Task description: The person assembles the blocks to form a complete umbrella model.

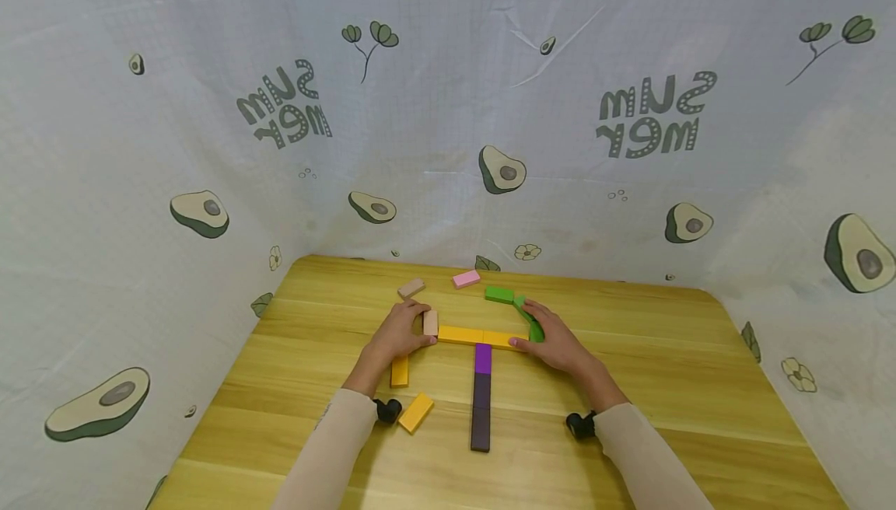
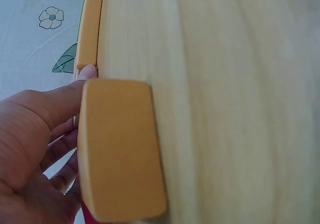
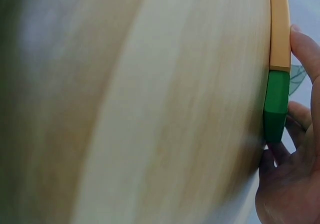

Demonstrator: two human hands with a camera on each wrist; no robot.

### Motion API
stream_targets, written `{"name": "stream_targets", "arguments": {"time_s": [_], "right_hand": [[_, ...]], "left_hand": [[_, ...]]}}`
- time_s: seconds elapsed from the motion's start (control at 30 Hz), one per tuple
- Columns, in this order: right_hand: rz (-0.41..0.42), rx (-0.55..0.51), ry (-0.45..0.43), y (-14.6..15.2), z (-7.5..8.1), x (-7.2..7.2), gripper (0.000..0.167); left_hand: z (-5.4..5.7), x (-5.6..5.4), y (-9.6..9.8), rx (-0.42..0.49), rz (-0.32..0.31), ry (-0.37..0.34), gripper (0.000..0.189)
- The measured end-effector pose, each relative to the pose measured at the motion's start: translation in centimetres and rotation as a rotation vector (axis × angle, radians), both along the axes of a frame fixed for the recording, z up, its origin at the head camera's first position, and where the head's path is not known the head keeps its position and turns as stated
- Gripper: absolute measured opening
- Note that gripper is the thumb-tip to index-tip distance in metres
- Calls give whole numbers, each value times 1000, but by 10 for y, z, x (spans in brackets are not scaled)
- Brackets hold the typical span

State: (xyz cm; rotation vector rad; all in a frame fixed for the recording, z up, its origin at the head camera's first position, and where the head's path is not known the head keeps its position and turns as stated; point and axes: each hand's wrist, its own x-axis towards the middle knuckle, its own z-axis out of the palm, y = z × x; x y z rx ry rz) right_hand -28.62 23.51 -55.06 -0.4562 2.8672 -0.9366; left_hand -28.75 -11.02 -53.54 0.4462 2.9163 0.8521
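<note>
A row of two yellow blocks, the left one [image 1: 460,334] and the right one [image 1: 500,340], runs crosswise on the table. Thumb and index finger of my left hand [image 1: 400,331] pinch a beige block [image 1: 430,323] standing at the row's left end. My right hand [image 1: 556,339] lays its thumb against the right yellow block, its other fingers beside green blocks [image 1: 536,331] at that end. Below the row's middle, a purple block [image 1: 483,358] continues into dark blocks [image 1: 481,413] toward me. The left wrist view has a yellow block [image 2: 122,149] close in front of the hand.
Another beige block [image 1: 411,288], a pink block [image 1: 466,279] and a green block [image 1: 499,294] form an arc behind the row. One yellow block [image 1: 400,371] lies below my left hand, and a tilted yellow block [image 1: 417,413] nearer. Printed cloth [image 1: 434,121] surrounds the wooden table [image 1: 651,385].
</note>
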Motion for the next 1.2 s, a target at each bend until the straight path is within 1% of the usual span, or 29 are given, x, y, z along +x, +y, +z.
{"name": "stream_targets", "arguments": {"time_s": [0.33,0.5,0.63,0.73,0.8,0.9,1.0,1.1,1.2], "right_hand": [[0,-5,-9,0,-1,-1,93],[-3,3,-5,0,-1,-1,93],[-5,5,-4,-1,-1,0,93],[-5,0,-8,-2,-2,0,93],[-6,-2,-12,-3,-2,-1,94],[-10,-4,-15,-4,-3,-2,94],[-5,-1,-9,-4,-4,-3,94],[-2,-4,-8,-3,-4,-3,93],[-1,-11,-7,-3,-1,-2,92]], "left_hand": [[0,1,-1,6,3,-4,67],[0,2,-2,8,-3,-22,74],[-1,2,-5,32,-18,-36,82],[1,3,-11,56,-41,-51,86],[3,2,-15,63,-54,-54,85],[7,-2,-20,71,-57,-26,78],[8,-9,-25,86,-37,40,68],[8,-17,-28,121,1,93,62],[7,-25,-31,132,63,123,62]]}}
